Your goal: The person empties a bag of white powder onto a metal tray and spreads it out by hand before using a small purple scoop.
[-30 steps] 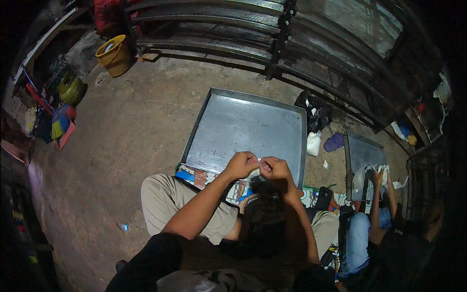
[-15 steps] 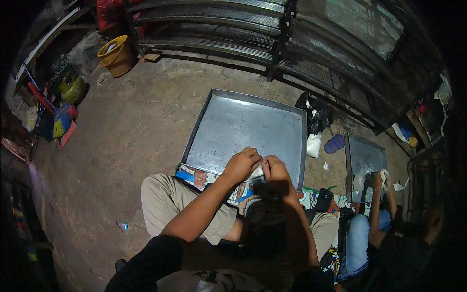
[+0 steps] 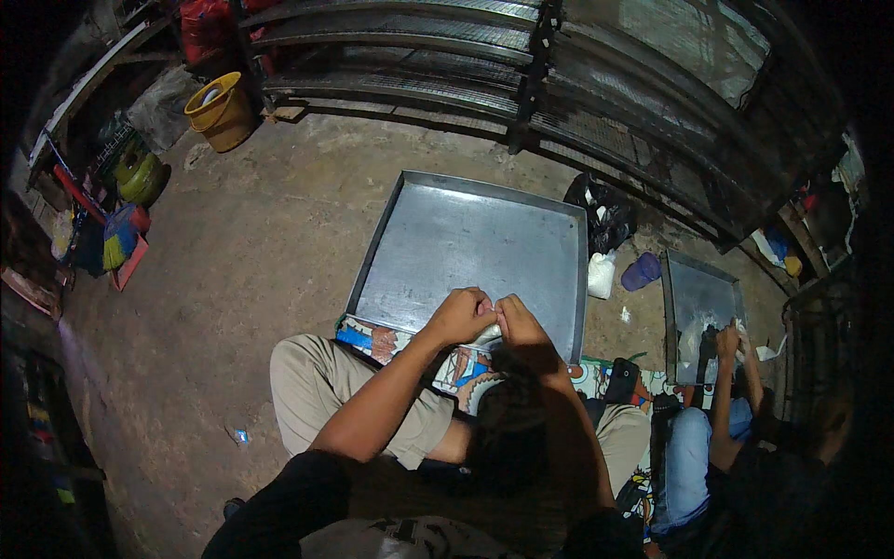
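Observation:
My left hand [image 3: 458, 317] and my right hand [image 3: 521, 322] meet over the near edge of a large shallow metal tray [image 3: 475, 238]. Both have their fingers pinched together, with the tips almost touching. Between and below them hangs a small whitish, thin-looking piece [image 3: 488, 334], perhaps a plastic bag; my fingers partly hide it. Bare metal shows across the tray's surface. A colourful printed mat [image 3: 372, 337] lies beneath the tray's near edge and my crossed legs.
To the right, a co-worker's hands [image 3: 732, 341] work over a smaller metal tray [image 3: 703, 284]. Between the trays sit a white bag [image 3: 601, 277], a purple container [image 3: 641, 273] and a black plastic bag [image 3: 610, 224]. A dark phone [image 3: 621, 380] lies near my right knee. Racks [image 3: 400, 56] stand behind; a yellow bucket [image 3: 223, 116] is far left.
My two hands stay together in nearly the same spot, with fingers slightly shifted and the right hand a little higher. The co-worker's hands have moved slightly.

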